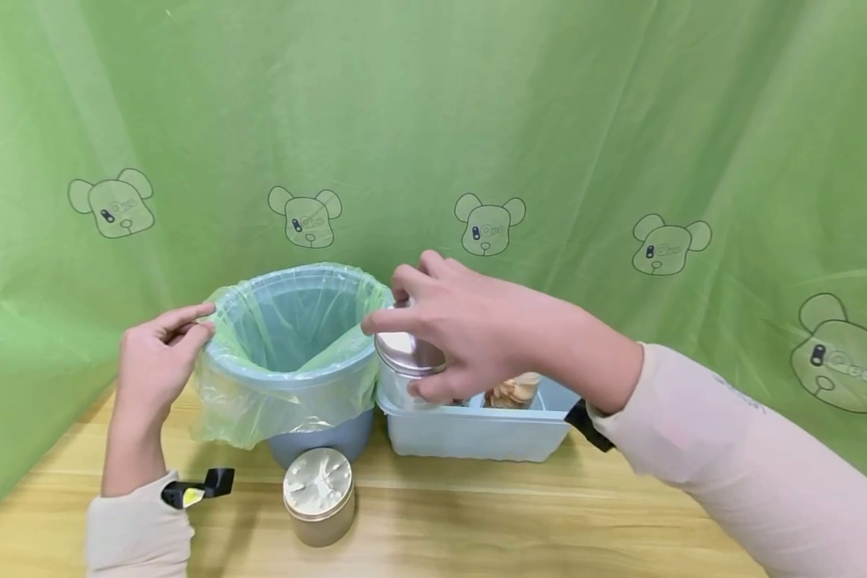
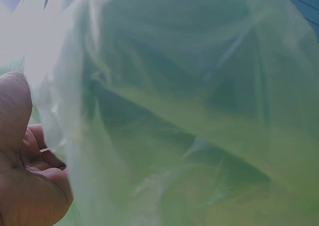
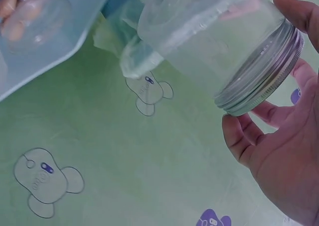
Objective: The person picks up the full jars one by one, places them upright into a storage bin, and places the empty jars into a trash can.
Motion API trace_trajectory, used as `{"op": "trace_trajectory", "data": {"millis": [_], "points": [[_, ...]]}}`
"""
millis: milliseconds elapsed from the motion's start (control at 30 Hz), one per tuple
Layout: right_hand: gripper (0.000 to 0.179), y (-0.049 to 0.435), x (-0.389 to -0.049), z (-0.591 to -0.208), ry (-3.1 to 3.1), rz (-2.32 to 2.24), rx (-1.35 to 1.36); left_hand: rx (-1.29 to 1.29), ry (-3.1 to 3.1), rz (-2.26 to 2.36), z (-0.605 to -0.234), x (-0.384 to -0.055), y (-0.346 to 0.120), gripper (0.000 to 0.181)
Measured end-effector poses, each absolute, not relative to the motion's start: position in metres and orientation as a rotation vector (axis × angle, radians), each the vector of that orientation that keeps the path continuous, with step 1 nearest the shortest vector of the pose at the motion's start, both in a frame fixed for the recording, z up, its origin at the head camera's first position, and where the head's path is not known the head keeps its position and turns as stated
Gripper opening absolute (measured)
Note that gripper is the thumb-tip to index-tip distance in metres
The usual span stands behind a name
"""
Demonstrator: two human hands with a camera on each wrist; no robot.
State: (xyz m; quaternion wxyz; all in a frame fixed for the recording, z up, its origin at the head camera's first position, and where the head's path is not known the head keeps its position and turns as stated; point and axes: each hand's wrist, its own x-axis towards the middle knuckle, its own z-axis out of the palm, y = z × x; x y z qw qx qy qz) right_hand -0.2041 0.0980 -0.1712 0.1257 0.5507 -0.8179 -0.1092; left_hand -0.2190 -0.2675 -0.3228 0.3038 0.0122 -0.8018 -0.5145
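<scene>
My right hand (image 1: 470, 321) grips a clear jar (image 3: 199, 42) by its silver screw lid (image 1: 408, 353), fingers spread around the lid's edge. The jar hangs between the bin and the left end of a light-blue tray, and no contents show through its wall. At the left side of a blue bin (image 1: 321, 437), my left hand (image 1: 155, 361) pinches the edge of the thin green bag (image 1: 238, 417) lining it. The liner is folded over the rim and fills most of the left wrist view, where my left hand (image 2: 30, 166) appears at the side.
A round metallic tin (image 1: 319, 498) with a silver top stands in front of the bin on the wooden table (image 1: 491, 514). The light-blue tray (image 1: 477, 437) holds a container of brownish pieces (image 1: 513, 392). Behind hangs a green curtain (image 1: 405, 120) with bear prints.
</scene>
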Motion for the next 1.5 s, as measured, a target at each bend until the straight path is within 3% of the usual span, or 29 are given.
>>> {"op": "trace_trajectory", "data": {"millis": [600, 1500], "points": [[0.06, 0.045, -0.231, -0.139, -2.481, -0.307, 1.496, 0.036, -2.122, -1.363, -0.323, -0.22, -0.267, 0.033], [0.062, -0.026, -0.269, -0.201, -2.608, -0.371, 1.419, 0.024, -2.111, -1.369, -0.324, -0.22, -0.264, 0.032]]}}
